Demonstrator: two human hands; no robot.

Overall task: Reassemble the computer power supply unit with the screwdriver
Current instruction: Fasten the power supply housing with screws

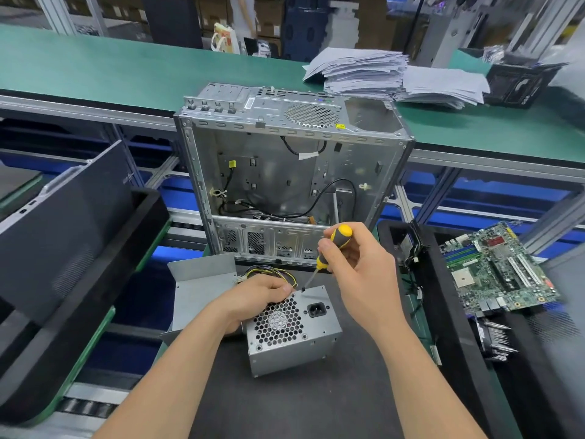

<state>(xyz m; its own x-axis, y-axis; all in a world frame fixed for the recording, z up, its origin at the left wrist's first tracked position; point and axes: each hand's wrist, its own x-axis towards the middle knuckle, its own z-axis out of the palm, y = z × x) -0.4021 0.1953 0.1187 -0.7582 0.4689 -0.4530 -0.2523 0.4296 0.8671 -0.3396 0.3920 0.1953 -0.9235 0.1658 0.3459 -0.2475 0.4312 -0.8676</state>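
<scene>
The grey metal power supply unit [294, 331] lies on the dark mat, its honeycomb fan grille and black power socket facing up. My left hand [253, 299] grips its far left edge beside the yellow and black wire bundle [272, 274]. My right hand [354, 267] holds the yellow and black screwdriver [332, 245] tilted, its tip set on a screw at the unit's far top edge near the socket. A loose grey metal cover panel [202, 289] lies just left of the unit.
An open, empty computer case [285, 172] stands upright right behind the unit. A green motherboard [500, 267] and a heatsink [497, 340] lie in the black tray at right. A black case side panel [63, 229] leans at left. Paper stacks [395, 77] sit on the green bench behind.
</scene>
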